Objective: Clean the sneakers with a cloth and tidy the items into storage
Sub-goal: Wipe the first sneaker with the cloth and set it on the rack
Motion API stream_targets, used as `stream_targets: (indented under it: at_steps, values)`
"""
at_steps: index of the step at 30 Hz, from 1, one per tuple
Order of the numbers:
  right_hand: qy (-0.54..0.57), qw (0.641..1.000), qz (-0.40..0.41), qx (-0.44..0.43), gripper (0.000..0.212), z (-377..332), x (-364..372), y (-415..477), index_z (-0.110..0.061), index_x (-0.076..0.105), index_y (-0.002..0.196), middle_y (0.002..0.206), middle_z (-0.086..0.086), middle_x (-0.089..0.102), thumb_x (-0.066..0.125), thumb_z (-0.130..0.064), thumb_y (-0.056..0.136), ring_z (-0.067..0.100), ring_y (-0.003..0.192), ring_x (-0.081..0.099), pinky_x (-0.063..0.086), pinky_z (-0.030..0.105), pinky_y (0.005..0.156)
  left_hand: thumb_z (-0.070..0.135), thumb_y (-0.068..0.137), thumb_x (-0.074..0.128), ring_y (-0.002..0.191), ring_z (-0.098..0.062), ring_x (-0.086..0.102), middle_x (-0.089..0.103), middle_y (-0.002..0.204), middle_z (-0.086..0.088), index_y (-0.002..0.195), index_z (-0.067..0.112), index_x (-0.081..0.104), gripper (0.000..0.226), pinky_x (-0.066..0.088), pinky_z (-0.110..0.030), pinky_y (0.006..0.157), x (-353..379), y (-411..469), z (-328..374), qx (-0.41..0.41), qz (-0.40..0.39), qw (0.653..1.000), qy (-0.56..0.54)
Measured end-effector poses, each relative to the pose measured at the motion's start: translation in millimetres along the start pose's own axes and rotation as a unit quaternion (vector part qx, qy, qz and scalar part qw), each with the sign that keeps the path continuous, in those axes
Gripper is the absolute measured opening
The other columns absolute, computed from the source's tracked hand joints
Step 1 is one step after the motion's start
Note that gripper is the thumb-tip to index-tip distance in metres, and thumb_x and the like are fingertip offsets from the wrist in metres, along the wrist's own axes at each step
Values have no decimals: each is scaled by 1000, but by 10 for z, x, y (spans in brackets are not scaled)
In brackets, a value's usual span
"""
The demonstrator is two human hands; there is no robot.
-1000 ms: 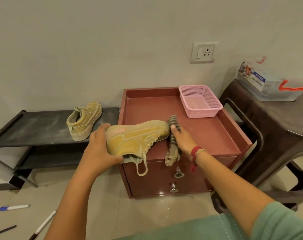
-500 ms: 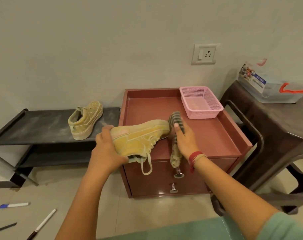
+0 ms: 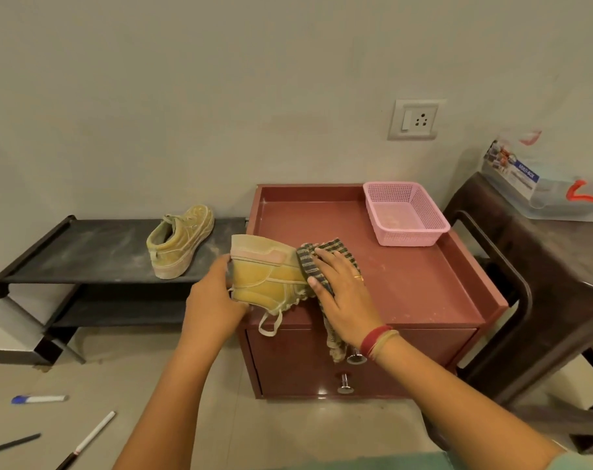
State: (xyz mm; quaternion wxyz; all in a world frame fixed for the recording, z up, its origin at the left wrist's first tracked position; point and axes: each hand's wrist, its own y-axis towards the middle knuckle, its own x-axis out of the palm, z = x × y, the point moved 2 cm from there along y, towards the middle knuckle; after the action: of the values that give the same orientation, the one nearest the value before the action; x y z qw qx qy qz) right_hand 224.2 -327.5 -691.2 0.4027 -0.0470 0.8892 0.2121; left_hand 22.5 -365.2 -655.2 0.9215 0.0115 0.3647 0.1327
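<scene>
The left hand [image 3: 213, 300] wraps round the heel of a tan sneaker [image 3: 271, 283], fingers curled behind it. It holds the shoe tipped on its side at the seven o'clock corner of the red cabinet [image 3: 424, 283] top. Whether the shoe bears on the surface or hangs just above it, I cannot tell. The right hand [image 3: 342, 300] lies nearly flat, fingers spread, pressing a striped cloth [image 3: 307, 262] against the shoe's forepart — a press, not a grasp. The cloth's loose tail droops past the cabinet's front edge toward the upper drawer knob [image 3: 356, 357]. The second sneaker [image 3: 180, 242] stands on the black rack [image 3: 85, 252] at nine o'clock of the cabinet. A pink basket [image 3: 413, 240] sits at the top's one o'clock corner.

Risks, as I judge them: the shoe is right at the edge, so a hard wiping stroke toward seven o'clock could push it out of the left hand's hold and off the cabinet. The cloth is only pinned under a flat palm and may slide away mid-stroke. The dangling lace [image 3: 269, 325] loop could snag — and the pens [image 3: 39, 398] on the floor at eight o'clock invite a slip.
</scene>
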Motion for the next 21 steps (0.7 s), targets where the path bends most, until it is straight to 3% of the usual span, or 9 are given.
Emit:
stream_targets:
  at_steps: [2,5,7,9,11,13,15,17,21]
  values:
    - [-7,1000,19,1,63,0,-10,42,-23,41,140,145,-7,39,21,-57,90,16,137,27,14,22,110,-2,75,70,82,-15,65,62,106,1,141,33,36,82,57,-35,73,8,11,-12,-45,-39,995,-77]
    - [-12,999,38,3,64,-31,-72,50,-21,48,134,137,-6,47,20,-56,89,17,127,35,26,29,106,-10,79,65,90,-14,65,57,117,0,141,37,35,83,58,-26,63,-18,16,-2,-97,-110,959,-244]
    - [-28,999,38,-12,60,-47,-78,-7,-20,51,131,133,-6,51,22,-53,91,18,121,39,33,34,104,1,80,69,97,-18,66,58,123,-2,138,37,40,74,58,-31,70,-33,-5,36,-116,-131,923,-343]
    - [-28,999,38,-26,56,-74,-75,-107,-19,53,129,130,-6,52,24,-51,92,19,116,42,36,35,101,34,76,76,104,-18,64,59,123,2,132,38,46,63,56,-36,78,2,1,113,-127,-92,907,-391]
    - [-34,998,19,-41,55,-78,-56,-189,-19,52,130,133,-6,50,26,-50,93,18,119,41,35,32,103,66,59,75,107,-17,61,55,126,5,119,47,51,68,55,-38,77,83,62,191,-137,-12,915,-378]
    - [-11,999,4,-44,53,-66,-52,-241,-22,52,130,134,-6,51,28,-50,93,13,122,42,33,26,104,76,43,76,107,-19,60,49,130,4,98,61,52,62,56,-42,80,136,134,265,-122,58,932,-336]
    - [131,990,51,3,38,-56,-165,-225,-26,58,118,117,-4,62,38,-47,94,11,110,54,42,24,94,74,39,79,109,-20,60,53,128,4,97,61,56,64,55,-45,85,146,211,280,-78,72,951,-292]
    - [263,950,143,87,14,-20,-408,-153,-31,59,102,97,-7,65,46,-34,97,11,92,61,49,23,80,68,44,82,118,-17,54,52,131,3,106,55,60,67,51,-43,93,104,209,338,-30,72,970,-229]
    - [352,893,251,124,15,-31,-1021,-52,-29,56,103,101,-9,63,42,-26,98,9,97,60,46,23,84,38,58,89,121,4,26,27,144,6,118,46,60,67,31,-21,100,-3,117,572,92,50,986,-131]
